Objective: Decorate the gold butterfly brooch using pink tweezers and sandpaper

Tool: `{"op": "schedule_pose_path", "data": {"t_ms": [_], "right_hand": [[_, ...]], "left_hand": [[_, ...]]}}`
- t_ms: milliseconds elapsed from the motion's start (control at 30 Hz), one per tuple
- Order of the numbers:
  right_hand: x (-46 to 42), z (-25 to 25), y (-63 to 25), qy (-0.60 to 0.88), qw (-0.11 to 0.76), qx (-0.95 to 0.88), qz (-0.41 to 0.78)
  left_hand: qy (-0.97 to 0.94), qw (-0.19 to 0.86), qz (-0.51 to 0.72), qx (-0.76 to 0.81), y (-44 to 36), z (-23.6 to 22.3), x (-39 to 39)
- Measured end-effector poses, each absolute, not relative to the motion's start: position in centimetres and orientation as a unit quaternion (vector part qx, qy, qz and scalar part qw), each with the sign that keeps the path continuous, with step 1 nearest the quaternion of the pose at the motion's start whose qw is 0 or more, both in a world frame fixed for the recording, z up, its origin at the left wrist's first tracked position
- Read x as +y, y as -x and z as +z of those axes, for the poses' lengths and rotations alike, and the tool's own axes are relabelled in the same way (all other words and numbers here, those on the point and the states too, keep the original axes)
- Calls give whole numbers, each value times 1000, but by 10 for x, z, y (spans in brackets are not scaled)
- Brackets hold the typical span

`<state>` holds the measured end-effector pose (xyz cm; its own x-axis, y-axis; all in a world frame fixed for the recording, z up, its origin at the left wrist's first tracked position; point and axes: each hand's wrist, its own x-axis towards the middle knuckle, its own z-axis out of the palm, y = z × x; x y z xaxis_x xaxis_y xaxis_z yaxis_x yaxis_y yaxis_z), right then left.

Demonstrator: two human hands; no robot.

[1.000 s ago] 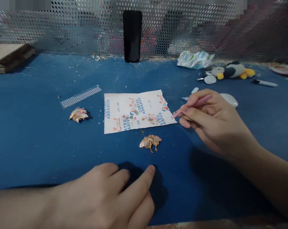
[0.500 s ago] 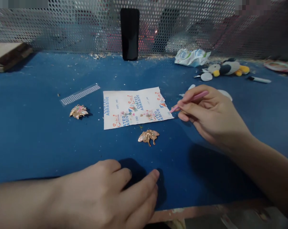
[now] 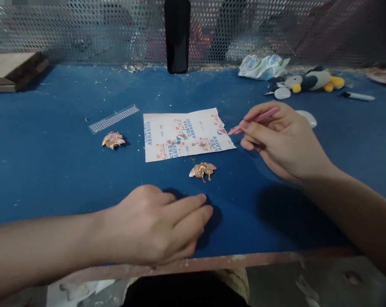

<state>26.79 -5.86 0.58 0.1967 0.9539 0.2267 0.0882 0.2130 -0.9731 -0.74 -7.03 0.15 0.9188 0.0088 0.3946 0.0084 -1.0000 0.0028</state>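
Observation:
My right hand (image 3: 285, 140) pinches slim pink tweezers (image 3: 266, 114), their tip at the right edge of a sheet of sandpaper (image 3: 154, 147) lying printed side up. Small coloured flakes (image 3: 201, 145) are scattered on the sheet. Just in front of it lies a gold butterfly ornament (image 3: 203, 171) with pale pinkish wings. My left hand (image 3: 157, 226) rests palm down on the blue table near that butterfly, fingers loosely stretched and apart from it. A second gold ornament with pink and pale parts (image 3: 112, 140) sits to the left. Whatever is at the tweezers' tip is too small to tell.
A strip of small gems (image 3: 114, 119) lies behind the left ornament. Along the back are a wooden block (image 3: 13, 70), an upright phone (image 3: 177, 38), a crumpled packet (image 3: 263, 67), a plush toy (image 3: 317, 80) and a marker (image 3: 359, 96). A perforated metal panel (image 3: 116, 34) stands behind.
The view has tilted down, so the table sits higher in it. My left hand's fingers have drawn closer together. My right hand still holds the tweezers by the sheet's right edge.

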Motion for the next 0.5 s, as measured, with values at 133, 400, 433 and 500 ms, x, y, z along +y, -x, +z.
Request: {"op": "schedule_pose_path", "data": {"t_ms": [133,400,433,500], "right_hand": [[-57,3,-271,503,586,-513,373],[-55,11,-271,464,672,-448,363],[-55,13,-272,463,690,-435,346],[-53,15,-274,464,722,-406,313]], "left_hand": [[-972,24,223,71,5,-4,-67],[-984,32,170,54,6,-2,-69],[-984,32,170,52,6,-1,-69],[-984,34,169,48,5,-1,-69]]}}
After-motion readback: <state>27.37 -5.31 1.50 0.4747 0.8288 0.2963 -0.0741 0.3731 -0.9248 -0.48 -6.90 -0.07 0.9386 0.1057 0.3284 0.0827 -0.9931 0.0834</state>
